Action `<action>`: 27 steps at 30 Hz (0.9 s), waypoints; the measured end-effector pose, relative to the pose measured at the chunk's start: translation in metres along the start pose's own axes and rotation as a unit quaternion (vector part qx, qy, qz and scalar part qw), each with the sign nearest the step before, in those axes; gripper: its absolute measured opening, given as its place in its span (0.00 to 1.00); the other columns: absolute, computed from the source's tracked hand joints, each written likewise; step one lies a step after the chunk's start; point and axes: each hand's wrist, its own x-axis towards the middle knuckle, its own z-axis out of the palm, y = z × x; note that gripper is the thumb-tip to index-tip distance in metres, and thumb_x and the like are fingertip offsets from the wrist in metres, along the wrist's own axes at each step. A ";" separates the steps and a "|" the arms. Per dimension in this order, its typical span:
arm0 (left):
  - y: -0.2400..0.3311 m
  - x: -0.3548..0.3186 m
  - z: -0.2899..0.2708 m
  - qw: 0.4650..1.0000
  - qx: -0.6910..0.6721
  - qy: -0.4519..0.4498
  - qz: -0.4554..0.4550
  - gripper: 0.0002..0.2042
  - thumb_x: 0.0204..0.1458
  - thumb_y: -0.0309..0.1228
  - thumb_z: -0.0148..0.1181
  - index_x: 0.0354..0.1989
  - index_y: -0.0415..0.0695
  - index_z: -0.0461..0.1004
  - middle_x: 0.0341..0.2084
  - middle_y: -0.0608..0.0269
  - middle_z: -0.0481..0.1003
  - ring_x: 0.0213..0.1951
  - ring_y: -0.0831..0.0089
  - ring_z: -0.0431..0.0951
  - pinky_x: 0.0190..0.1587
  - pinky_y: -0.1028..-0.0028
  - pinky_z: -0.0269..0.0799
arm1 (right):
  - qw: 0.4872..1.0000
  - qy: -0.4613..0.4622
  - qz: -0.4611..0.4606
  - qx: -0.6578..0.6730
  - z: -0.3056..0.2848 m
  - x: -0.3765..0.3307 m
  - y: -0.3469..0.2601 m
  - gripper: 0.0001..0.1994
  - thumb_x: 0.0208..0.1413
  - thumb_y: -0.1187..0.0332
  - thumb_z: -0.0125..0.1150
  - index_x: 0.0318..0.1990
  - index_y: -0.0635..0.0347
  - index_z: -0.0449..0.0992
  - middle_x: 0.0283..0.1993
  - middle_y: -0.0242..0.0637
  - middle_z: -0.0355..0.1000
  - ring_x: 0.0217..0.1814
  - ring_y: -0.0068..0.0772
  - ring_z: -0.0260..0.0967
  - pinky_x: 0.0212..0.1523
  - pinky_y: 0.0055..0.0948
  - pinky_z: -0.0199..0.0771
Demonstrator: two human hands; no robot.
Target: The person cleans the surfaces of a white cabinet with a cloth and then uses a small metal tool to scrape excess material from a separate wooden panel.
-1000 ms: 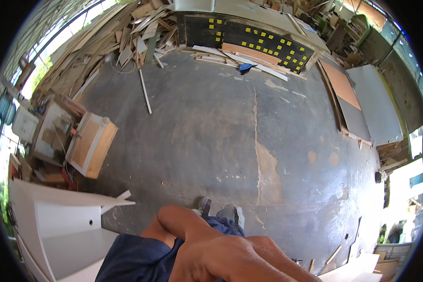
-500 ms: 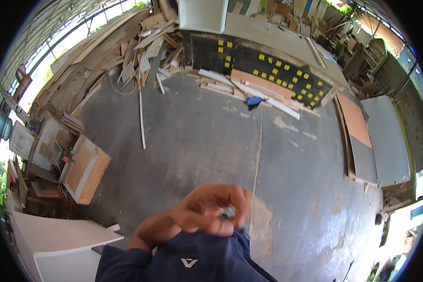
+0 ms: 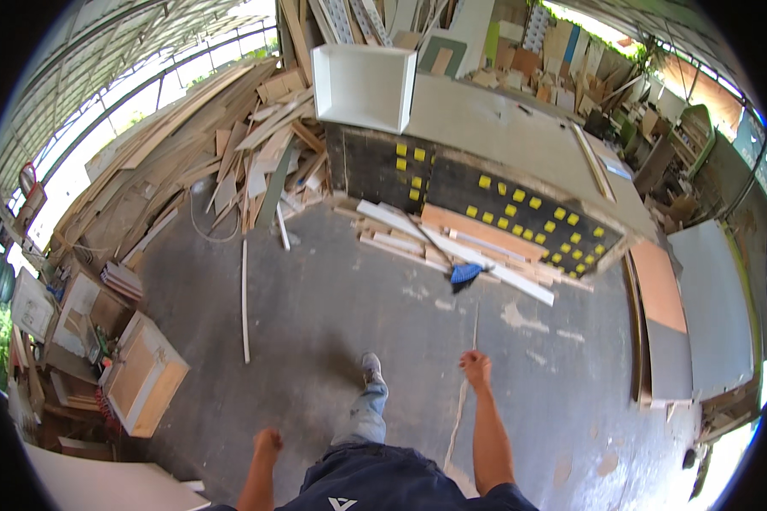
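My left hand hangs low beside my body, its fingers folded in, with nothing visible in it. Farther forward on the right is my right hand, over the grey floor. Its fingers are loosely bent and a little apart, and I see nothing held. Neither hand touches anything. Between them, one foot in a light shoe is stepping forward on the floor.
Ahead, a long bench with a black front and yellow squares carries a white open box. Boards and a blue brush head lie before it. A white strip is on the floor. Wood scraps pile up left; panels lean right.
My left hand has dropped from in front of my chest to my left side. My right arm has come into view, a foot now shows, and the bench appears lower in view.
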 end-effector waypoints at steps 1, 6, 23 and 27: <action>0.002 0.012 0.011 0.998 -0.001 0.045 -0.048 0.05 0.53 0.25 0.59 0.27 0.39 0.71 0.19 0.60 0.69 0.21 0.68 0.68 0.23 0.69 0.63 | 0.999 -0.038 0.018 0.008 0.013 0.025 -0.009 0.09 0.58 0.69 0.58 0.35 0.64 0.81 0.27 0.35 0.78 0.28 0.26 0.78 0.29 0.26 0.74; 0.041 0.120 0.028 0.993 -0.008 0.102 -0.063 0.05 0.57 0.25 0.53 0.31 0.36 0.71 0.21 0.54 0.70 0.23 0.65 0.72 0.24 0.65 0.64 | 0.976 -0.210 -0.029 -0.055 0.106 0.123 -0.080 0.10 0.60 0.65 0.61 0.37 0.63 0.82 0.29 0.36 0.80 0.31 0.25 0.79 0.32 0.27 0.76; 0.403 0.140 0.522 0.922 0.114 -0.201 0.310 0.11 0.56 0.33 0.60 0.40 0.37 0.77 0.30 0.63 0.79 0.31 0.72 0.80 0.34 0.73 0.75 | 0.836 -0.218 -0.482 -0.146 0.225 0.592 -0.545 0.25 0.51 0.60 0.69 0.53 0.66 0.73 0.43 0.49 0.78 0.45 0.46 0.77 0.47 0.38 0.77; 0.419 0.188 0.574 0.941 0.003 -0.213 0.263 0.10 0.56 0.32 0.61 0.39 0.38 0.77 0.28 0.62 0.78 0.29 0.70 0.80 0.32 0.72 0.74 | 0.756 -0.091 -0.586 -0.277 0.260 0.743 -0.676 0.30 0.50 0.55 0.68 0.57 0.65 0.71 0.47 0.49 0.77 0.51 0.50 0.74 0.57 0.42 0.73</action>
